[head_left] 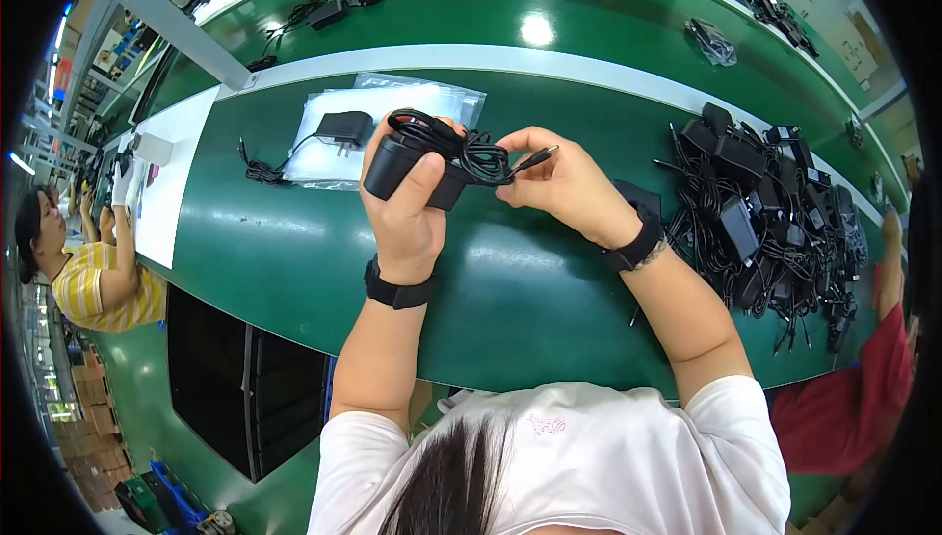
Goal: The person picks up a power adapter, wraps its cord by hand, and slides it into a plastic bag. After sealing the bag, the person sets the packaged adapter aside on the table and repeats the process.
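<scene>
My left hand [410, 211] is closed around a black power adapter [392, 164], held up over the green table. The adapter's black cable [483, 156] is looped in a bundle at its right side. With thumb and fingers pinched together, my right hand [557, 182] grips the cable close to its barrel plug [546, 154], which points up and right. Another power adapter [343, 129], prongs showing, lies on a stack of clear plastic bags [324, 170] beyond my left hand. Its coiled cable [261, 170] rests left of the bags.
A big heap of black adapters and cables [756, 211] covers the table's right side. Farther back, a bagged adapter [710, 42] and loose adapters [329, 13] sit on a green surface. A person in yellow stripes [103, 280] works at left; a red sleeve [863, 398] shows at right.
</scene>
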### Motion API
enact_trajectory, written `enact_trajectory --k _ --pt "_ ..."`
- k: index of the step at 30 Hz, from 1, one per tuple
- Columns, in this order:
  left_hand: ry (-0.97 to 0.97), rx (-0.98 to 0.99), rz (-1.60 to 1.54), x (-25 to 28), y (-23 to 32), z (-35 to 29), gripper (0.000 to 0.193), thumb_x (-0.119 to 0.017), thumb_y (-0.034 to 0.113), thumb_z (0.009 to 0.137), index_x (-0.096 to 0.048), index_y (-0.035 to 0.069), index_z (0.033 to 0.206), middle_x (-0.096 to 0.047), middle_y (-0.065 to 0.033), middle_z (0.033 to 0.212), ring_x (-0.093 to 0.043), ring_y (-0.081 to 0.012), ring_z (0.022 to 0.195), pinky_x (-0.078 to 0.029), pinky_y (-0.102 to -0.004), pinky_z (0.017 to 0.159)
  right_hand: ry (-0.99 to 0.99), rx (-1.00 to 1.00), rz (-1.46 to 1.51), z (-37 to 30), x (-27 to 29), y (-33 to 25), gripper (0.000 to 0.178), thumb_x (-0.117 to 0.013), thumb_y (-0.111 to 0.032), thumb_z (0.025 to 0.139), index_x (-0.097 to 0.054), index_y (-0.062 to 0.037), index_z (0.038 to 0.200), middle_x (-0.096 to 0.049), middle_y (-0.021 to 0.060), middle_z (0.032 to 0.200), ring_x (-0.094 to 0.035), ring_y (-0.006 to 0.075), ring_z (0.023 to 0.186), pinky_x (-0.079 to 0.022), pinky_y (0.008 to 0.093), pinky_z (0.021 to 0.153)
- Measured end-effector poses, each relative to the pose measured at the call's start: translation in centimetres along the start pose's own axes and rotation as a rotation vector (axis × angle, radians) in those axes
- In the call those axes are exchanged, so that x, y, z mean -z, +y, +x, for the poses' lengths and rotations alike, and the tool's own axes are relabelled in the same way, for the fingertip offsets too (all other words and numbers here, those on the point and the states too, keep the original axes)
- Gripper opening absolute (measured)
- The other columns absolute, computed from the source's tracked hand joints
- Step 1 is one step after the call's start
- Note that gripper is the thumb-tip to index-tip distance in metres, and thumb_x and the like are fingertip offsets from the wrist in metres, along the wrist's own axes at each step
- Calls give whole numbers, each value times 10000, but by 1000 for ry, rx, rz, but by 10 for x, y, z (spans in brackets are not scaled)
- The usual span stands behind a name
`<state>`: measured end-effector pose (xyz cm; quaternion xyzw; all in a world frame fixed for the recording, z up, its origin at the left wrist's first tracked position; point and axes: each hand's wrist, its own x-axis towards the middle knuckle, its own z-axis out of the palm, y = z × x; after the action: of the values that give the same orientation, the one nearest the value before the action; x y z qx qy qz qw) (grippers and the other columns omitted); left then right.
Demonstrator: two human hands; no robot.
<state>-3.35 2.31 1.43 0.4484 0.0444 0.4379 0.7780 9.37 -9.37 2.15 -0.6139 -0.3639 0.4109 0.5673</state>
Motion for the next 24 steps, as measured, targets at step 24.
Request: enact_trajectory --k 24 --pt "41 410 -62 -3 -4 2 402 -616 27 753 -491 -1 1134 -559 -74 1013 -558 -183 920 -457 -314 832 -209 561 419 -10 8 -19 723 -681 -20 733 -301 -32 1349 -419 176 1306 -504 261 1124 -411 315 936"
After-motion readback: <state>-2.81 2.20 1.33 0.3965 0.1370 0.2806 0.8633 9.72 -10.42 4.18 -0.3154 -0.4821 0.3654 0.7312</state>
